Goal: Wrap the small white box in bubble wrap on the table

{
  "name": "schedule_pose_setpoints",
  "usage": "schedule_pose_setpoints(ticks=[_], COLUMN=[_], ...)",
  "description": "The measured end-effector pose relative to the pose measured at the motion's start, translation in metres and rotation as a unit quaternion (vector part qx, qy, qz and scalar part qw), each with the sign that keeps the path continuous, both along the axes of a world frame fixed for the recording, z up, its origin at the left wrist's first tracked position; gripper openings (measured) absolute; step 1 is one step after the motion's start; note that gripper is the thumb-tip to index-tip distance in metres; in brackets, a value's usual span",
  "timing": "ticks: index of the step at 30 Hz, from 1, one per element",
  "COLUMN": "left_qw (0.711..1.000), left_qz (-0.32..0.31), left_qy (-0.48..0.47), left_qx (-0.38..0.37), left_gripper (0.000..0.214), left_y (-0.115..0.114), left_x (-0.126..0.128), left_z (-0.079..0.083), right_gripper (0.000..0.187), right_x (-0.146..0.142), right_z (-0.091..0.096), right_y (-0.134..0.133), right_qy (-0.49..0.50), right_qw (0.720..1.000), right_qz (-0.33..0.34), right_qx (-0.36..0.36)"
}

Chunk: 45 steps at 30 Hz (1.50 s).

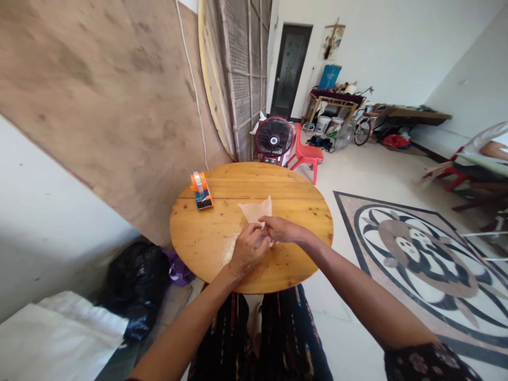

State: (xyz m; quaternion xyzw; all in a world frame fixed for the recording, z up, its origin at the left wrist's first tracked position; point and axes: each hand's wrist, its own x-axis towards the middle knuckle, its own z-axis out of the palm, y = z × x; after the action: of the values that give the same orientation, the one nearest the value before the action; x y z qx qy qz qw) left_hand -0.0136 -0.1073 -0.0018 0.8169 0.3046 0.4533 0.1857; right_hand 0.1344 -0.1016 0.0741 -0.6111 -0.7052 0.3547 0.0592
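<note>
A thin, pale, translucent sheet [256,209], like paper or plastic film, rises in a fan shape beyond my hands over the round wooden table [222,243]. My left hand [250,246] is closed on the sheet's gathered near end, fingers bent. From the right, my right hand [278,229] meets it, with thumb and fingers pinched on the same bunched part. The fingertips of both hands touch or nearly touch, and they hide the lower portion of the sheet. An orange and blue tape dispenser [201,190] with a clear roll stands at the table's left edge.
A dark red fan [273,138] and a red plastic chair [307,153] stand behind the table. Black bags [137,280] lie on the floor at left. A large board [119,106] leans along the left side. At far right, part of another person [494,151] shows.
</note>
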Motion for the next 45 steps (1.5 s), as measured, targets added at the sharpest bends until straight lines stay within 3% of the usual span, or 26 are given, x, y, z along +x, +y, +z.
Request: schedule_pose_setpoints(ticks=[8, 14, 18, 24, 28, 35, 37, 45], left_qw=[0.997, 0.997, 0.997, 0.99, 0.986, 0.984, 0.984, 0.986], left_qz=[0.079, 0.068, 0.055, 0.103, 0.122, 0.125, 0.125, 0.12], left_qy=[-0.008, 0.012, 0.049, 0.092, 0.111, 0.121, 0.119, 0.111], left_qx=[-0.011, -0.015, -0.005, -0.014, -0.021, -0.031, -0.034, -0.038], left_gripper=[0.01, 0.008, 0.01, 0.011, 0.018, 0.022, 0.022, 0.025], left_y=[-0.008, -0.008, -0.006, 0.001, 0.009, 0.011, 0.011, 0.013], left_x=[0.016, 0.011, 0.011, 0.021, 0.028, 0.028, 0.028, 0.029], left_z=[-0.001, 0.005, 0.009, 0.015, 0.017, 0.016, 0.015, 0.011], right_gripper=[0.068, 0.073, 0.069, 0.062, 0.051, 0.04, 0.04, 0.033], right_x=[0.003, 0.004, 0.008, 0.019, 0.025, 0.03, 0.034, 0.048], right_z=[-0.008, -0.01, -0.015, -0.009, 0.003, 0.014, 0.015, 0.006], right_y=[0.002, -0.001, 0.003, 0.011, 0.022, 0.053, 0.064, 0.109], right_qy=[0.009, 0.036, 0.058, 0.043, -0.028, -0.175, -0.171, -0.035], right_qw=[0.999, 0.999, 0.997, 0.993, 0.975, 0.934, 0.94, 0.985], right_qz=[0.013, -0.001, -0.009, -0.013, -0.005, 0.042, 0.058, 0.128], right_qx=[0.031, 0.04, 0.043, 0.113, 0.22, 0.307, 0.291, 0.11])
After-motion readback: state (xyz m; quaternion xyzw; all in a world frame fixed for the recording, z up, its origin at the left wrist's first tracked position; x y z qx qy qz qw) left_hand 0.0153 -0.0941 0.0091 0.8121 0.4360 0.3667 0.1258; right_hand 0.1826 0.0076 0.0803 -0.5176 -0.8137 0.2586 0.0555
